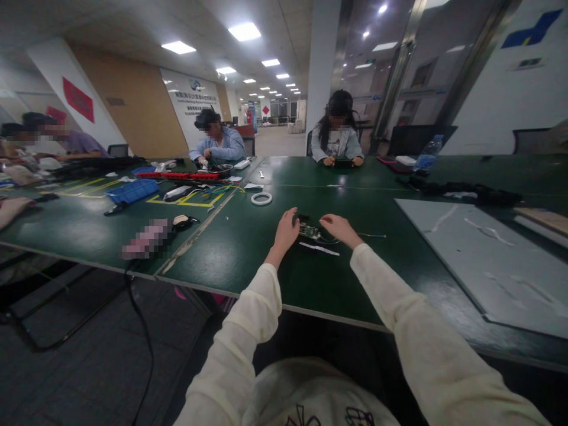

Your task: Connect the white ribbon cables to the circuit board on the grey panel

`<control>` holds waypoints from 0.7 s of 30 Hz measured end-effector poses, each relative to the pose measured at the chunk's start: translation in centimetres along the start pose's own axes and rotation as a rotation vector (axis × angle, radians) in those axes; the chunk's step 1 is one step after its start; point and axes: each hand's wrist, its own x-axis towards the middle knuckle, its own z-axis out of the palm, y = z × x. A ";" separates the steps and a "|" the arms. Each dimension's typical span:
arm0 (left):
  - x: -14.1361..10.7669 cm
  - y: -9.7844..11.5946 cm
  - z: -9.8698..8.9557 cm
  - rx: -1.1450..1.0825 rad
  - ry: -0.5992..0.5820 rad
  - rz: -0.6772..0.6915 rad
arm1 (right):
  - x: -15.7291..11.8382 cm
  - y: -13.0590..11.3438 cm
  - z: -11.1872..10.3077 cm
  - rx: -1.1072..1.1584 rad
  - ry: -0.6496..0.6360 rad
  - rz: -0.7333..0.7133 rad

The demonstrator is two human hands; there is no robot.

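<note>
A small green circuit board (309, 231) lies on the dark green table in front of me, with a thin cable (329, 241) running from its right end. My left hand (288, 228) is at the board's left end, its fingers curled beside a small black part (303, 218); whether it grips anything is too small to tell. Just right of the board, my right hand (336, 226) is closed, fingertips pinched together; what they hold, if anything, cannot be made out. A white strip (319, 248) lies on the table nearer to me than the board.
A white tape ring (261, 199) and a small wrench (261, 174) lie beyond my left hand. A blue tray (132, 191) stands at left. On the right lies a large grey board (470, 254) with strips. Two people sit across the table; a bottle (428, 154) stands far right.
</note>
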 end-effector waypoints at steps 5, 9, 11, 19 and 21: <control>0.5 -1.5 0.7 -0.138 0.133 -0.215 | 2.9 -1.0 1.5 -0.043 -0.167 0.050; 0.5 -1.7 1.0 -0.119 0.144 -0.256 | 3.7 -1.4 1.8 -0.068 -0.284 0.089; 0.4 -1.5 1.1 -0.117 0.145 -0.253 | 3.6 -1.6 1.3 -0.022 -0.360 0.086; 1.0 -1.4 0.5 -0.300 0.257 -0.304 | 2.3 -3.6 -3.1 0.144 -0.158 0.010; 1.3 -1.5 0.2 -0.439 0.272 -0.390 | 1.9 -4.1 -3.7 0.379 -0.145 0.061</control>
